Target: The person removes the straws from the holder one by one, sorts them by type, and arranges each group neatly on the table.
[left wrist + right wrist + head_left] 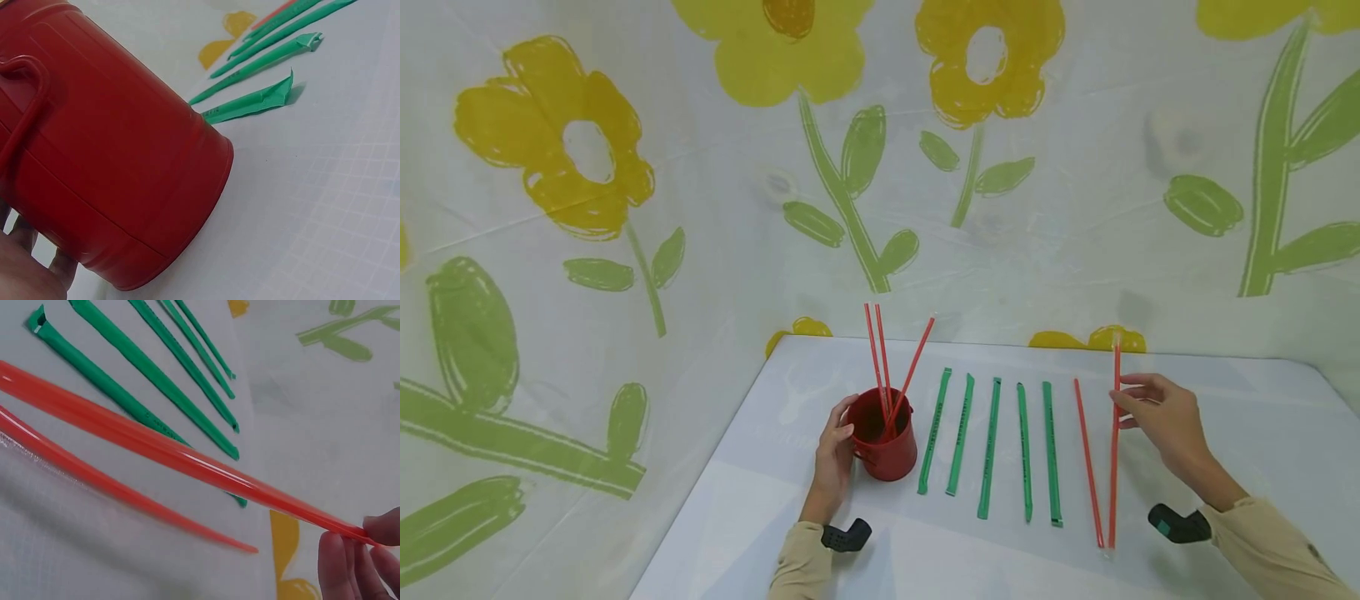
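Right grip (1161, 417) pinching red straw (1114, 450), long axis near-to-far, far end raised.

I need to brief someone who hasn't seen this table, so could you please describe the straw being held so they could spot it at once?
On the white table, right of the red cup, lie five green wrappers and then two red straws. The held straw is the rightmost one. Unlike the other red straw lying flat, its far end is pinched in the right hand.
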{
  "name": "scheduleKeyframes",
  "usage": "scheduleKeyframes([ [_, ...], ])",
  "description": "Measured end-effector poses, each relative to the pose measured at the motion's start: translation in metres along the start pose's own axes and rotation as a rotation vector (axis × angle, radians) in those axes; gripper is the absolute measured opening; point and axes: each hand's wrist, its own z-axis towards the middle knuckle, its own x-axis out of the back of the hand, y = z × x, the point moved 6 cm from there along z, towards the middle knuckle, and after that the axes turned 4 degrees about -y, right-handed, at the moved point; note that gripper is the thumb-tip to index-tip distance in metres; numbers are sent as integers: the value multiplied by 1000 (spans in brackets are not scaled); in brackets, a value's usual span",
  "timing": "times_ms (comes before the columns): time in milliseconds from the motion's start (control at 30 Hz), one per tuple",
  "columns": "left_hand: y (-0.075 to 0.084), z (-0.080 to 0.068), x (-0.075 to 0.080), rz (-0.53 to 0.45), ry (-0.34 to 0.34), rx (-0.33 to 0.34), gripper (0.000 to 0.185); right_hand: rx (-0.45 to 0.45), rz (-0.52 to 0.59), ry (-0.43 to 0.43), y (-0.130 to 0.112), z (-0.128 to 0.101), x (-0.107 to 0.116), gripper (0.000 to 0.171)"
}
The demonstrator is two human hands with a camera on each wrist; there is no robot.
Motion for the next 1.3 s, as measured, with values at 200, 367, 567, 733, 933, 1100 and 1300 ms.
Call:
scheduleKeyframes([
  [200,-3,0,0,5,12,11,53,-85,-52,-62,21,5,-5,54],
  [367,-3,0,-2,6,5,11,55,-97,-86,-87,37,9,-7,53],
  [567,-4,1,-4,-2,-5,13,61,-119,-121,-113,52,12,-8,51],
  [733,-5,0,-4,-13,2,12,61,-130,-121,-150,63,11,-10,52],
  [933,-4,-1,-3,-16,0,15,60,-135,-180,-162,76,14,-11,49],
  [1100,-1,0,-2,-12,11,-8,59,-79,-225,-160,74,19,-15,46],
  [1300,-2,1,-1,-15,23,3,58,-41,-286,-175,70,26,-20,43],
])
